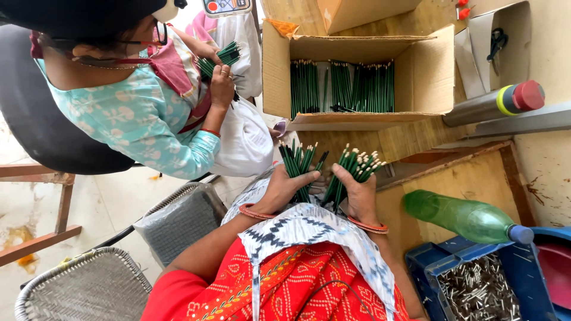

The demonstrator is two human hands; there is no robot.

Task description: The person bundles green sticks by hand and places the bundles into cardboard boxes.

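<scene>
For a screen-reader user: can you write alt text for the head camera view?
Seen from above, a person's left hand and right hand each grip a bundle of green pencils over their lap. Ahead, an open cardboard box holds more; a co-worker beside it holds another bundle.

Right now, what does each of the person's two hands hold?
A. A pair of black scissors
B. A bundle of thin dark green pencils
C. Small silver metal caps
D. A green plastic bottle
B: the left hand and the right hand each grip a bundle of thin dark green pencils, while the green plastic bottle lies apart at the right.
</scene>
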